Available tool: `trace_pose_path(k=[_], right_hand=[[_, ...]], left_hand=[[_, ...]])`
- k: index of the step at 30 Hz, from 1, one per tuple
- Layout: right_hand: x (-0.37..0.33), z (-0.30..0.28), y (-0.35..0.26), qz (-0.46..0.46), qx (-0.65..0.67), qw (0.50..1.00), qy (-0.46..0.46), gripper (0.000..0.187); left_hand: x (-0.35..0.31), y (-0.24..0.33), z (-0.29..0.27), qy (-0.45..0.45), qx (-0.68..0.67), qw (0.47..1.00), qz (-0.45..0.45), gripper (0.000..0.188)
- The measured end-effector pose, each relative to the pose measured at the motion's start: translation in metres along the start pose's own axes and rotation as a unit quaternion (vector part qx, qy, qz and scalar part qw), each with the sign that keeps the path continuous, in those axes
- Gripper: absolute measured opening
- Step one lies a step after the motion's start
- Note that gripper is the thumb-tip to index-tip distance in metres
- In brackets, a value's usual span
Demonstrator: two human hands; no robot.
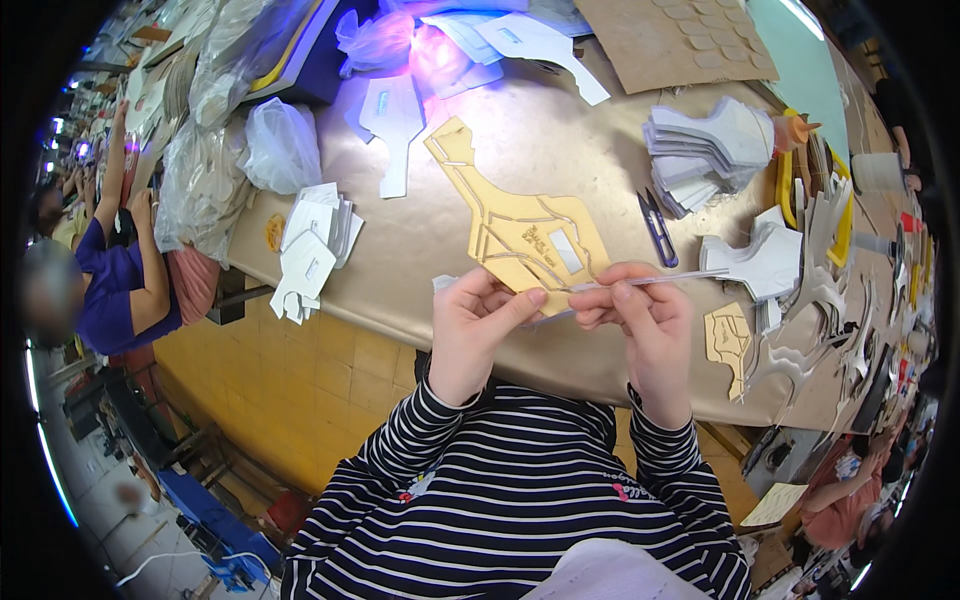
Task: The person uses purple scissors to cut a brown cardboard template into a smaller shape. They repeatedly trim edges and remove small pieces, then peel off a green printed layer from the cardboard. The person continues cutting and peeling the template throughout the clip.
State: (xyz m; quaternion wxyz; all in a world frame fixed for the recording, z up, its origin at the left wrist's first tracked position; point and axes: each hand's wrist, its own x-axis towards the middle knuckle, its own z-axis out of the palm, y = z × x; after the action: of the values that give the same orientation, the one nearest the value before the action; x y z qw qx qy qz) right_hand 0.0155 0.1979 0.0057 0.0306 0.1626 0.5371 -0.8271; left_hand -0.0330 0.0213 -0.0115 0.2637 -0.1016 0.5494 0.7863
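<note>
My left hand (474, 325) grips the lower edge of a tan stencil template (515, 215), thumb on top. The template is flat, irregular in outline, cut through with narrow curved slots and a small window. In my right hand (648, 325) a thin whitish pen refill or slim marking pen (690, 275) is pinched, its tip down at the template's lower right edge, close to my left thumb. Bits of pale material show under the template near my left fingers; most of that is hidden. To the right of the template lies a pair of dark thread snips (657, 228).
Stacks of cut white pieces lie at left (318, 245) and at right (710, 145). A smaller tan template (729, 340) rests near the right front edge, by scattered scraps. Plastic bags (281, 145) and a brown sheet (680, 40) are farther back. A person in purple (125, 265) is at left.
</note>
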Motion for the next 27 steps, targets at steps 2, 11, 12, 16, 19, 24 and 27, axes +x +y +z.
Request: trace_pose_path(k=[2,11,12,16,19,24,27], right_hand=[[-0.002,0.002,0.001,-0.032,-0.096,0.994,0.035,0.017],[0.002,0.008,-0.001,-0.331,-0.439,0.834,0.043,0.012],[0.002,0.009,-0.001,-0.33,-0.438,0.835,0.048,0.011],[0.003,0.011,-0.001,-0.324,-0.424,0.844,0.061,0.009],[0.003,0.012,-0.001,-0.322,-0.413,0.85,0.063,0.008],[0.0,0.01,0.003,-0.313,-0.388,0.863,0.078,0.008],[-0.003,0.003,0.006,-0.311,-0.319,0.888,0.116,0.009]], left_hand=[[-0.001,0.0,-0.001,0.003,0.003,1.0,0.002,0.022],[-0.008,-0.002,0.002,0.019,0.031,0.999,0.04,0.023],[-0.008,-0.001,0.001,0.018,0.034,0.998,0.042,0.023],[-0.011,0.0,0.001,0.018,0.04,0.998,0.043,0.023],[-0.011,0.001,0.001,0.02,0.015,0.999,0.038,0.022],[-0.01,0.002,-0.001,0.027,0.009,1.0,0.011,0.023],[-0.007,0.006,-0.009,0.033,-0.026,0.999,0.007,0.023]])
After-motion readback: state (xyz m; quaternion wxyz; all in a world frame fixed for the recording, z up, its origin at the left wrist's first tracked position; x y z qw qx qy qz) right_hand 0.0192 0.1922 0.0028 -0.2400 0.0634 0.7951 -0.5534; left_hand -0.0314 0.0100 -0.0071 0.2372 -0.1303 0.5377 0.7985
